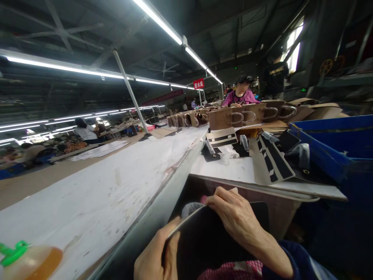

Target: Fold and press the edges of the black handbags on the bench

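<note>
A black panel with a pale edge (201,233) is held in front of me, below the table's edge. My left hand (160,252) grips its left end, thumb on the near face and fingers behind. Along the top rim, my right hand (233,212) has its fingers bent over the edge. Behind the panel a wrapped, whitish bundle (190,209) partly shows. Red-and-white checked cloth (230,270) lies beneath the panel.
A white-covered table (116,186) runs along my left, with a green-capped glue bottle (35,260). Ahead are panels with black strips (269,159) and brown bags with handles (221,118). A blue bin (335,136) stands right. A person in purple (247,95) works beyond.
</note>
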Demonstrator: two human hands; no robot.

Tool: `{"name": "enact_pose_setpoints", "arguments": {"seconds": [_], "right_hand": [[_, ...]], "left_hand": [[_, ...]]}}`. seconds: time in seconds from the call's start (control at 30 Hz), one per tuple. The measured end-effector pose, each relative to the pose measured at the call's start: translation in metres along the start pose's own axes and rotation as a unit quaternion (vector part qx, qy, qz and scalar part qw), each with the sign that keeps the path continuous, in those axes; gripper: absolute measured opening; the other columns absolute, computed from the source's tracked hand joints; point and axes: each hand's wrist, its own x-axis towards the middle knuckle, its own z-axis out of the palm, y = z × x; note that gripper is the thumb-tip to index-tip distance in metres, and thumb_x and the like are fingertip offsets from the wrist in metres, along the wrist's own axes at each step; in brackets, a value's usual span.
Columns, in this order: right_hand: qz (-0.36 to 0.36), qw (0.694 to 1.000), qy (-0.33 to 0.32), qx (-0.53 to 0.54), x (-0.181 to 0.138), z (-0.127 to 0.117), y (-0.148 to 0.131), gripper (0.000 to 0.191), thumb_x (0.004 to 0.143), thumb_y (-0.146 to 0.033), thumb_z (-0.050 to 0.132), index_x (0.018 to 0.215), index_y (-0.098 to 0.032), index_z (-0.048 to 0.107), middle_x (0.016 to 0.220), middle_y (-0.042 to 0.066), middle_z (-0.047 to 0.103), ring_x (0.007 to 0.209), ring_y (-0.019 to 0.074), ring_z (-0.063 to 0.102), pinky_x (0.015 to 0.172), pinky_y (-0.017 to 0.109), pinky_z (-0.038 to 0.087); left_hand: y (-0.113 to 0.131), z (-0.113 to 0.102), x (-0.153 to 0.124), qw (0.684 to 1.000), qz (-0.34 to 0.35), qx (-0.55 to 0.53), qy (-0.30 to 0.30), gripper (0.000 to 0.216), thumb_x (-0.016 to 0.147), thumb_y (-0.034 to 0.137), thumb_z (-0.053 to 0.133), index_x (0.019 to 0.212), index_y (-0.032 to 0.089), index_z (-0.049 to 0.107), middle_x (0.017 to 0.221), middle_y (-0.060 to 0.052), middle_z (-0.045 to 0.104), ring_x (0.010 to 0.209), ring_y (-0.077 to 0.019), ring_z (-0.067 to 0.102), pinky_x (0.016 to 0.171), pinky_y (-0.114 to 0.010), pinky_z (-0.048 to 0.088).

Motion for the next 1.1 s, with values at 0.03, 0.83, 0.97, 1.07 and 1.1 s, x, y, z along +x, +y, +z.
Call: {"name": "enact_pose_setpoints", "arguments": {"seconds": [0.03, 0.83, 0.97, 1.07, 1.1], "right_hand": [[-0.007, 1.000, -0.002, -0.009, 0.000, 0.004, -0.001, 0.028, 0.099, -0.012, 0.042, 0.086, -0.022, 0.065, 0.074, 0.001, 0.055, 0.061, 0.0158, 0.044, 0.063, 0.029, 0.031], [0.025, 0.991, 0.129, 0.001, -0.008, -0.037, 0.030, 0.012, 0.094, -0.034, 0.061, 0.094, -0.022, 0.063, 0.084, 0.001, 0.067, 0.074, 0.0171, 0.064, 0.070, 0.030, 0.047], [0.113, 0.968, 0.166, 0.152, -0.008, -0.028, 0.041, 0.018, 0.089, -0.039, 0.065, 0.080, -0.023, 0.066, 0.101, 0.006, 0.064, 0.089, 0.0196, 0.065, 0.072, 0.029, 0.053], [0.161, 0.948, 0.136, 0.240, -0.006, -0.024, 0.040, 0.022, 0.086, -0.041, 0.068, 0.075, -0.022, 0.066, 0.110, 0.008, 0.065, 0.098, 0.0217, 0.064, 0.081, 0.031, 0.052], [0.183, 0.937, 0.124, 0.269, -0.006, -0.024, 0.039, 0.025, 0.085, -0.043, 0.068, 0.072, -0.021, 0.065, 0.111, 0.009, 0.065, 0.099, 0.0221, 0.064, 0.081, 0.031, 0.052]], "left_hand": [[-0.008, -0.001, 0.003, 0.998, 0.036, 0.045, -0.011, 0.016, 0.096, 0.026, 0.053, 0.106, 0.025, 0.065, 0.102, 0.004, 0.077, 0.088, -0.0118, 0.074, 0.078, -0.016, 0.054], [-0.013, 0.027, 0.039, 0.995, -0.044, 0.008, -0.088, 0.021, 0.091, 0.022, 0.054, 0.102, 0.023, 0.073, 0.090, 0.002, 0.079, 0.075, -0.0197, 0.076, 0.065, -0.028, 0.059], [-0.015, 0.010, 0.038, 0.997, -0.043, -0.035, -0.052, 0.020, 0.091, 0.023, 0.056, 0.099, 0.019, 0.073, 0.089, 0.000, 0.079, 0.076, -0.0150, 0.075, 0.070, -0.020, 0.058], [-0.012, 0.005, 0.034, 0.995, -0.023, -0.060, -0.075, 0.019, 0.091, 0.021, 0.057, 0.102, 0.022, 0.072, 0.088, 0.002, 0.078, 0.075, -0.0111, 0.074, 0.070, -0.014, 0.056], [-0.010, 0.004, 0.033, 0.994, -0.019, -0.074, -0.083, 0.020, 0.091, 0.020, 0.058, 0.104, 0.023, 0.072, 0.089, 0.003, 0.078, 0.076, -0.0101, 0.074, 0.070, -0.012, 0.056]]}}
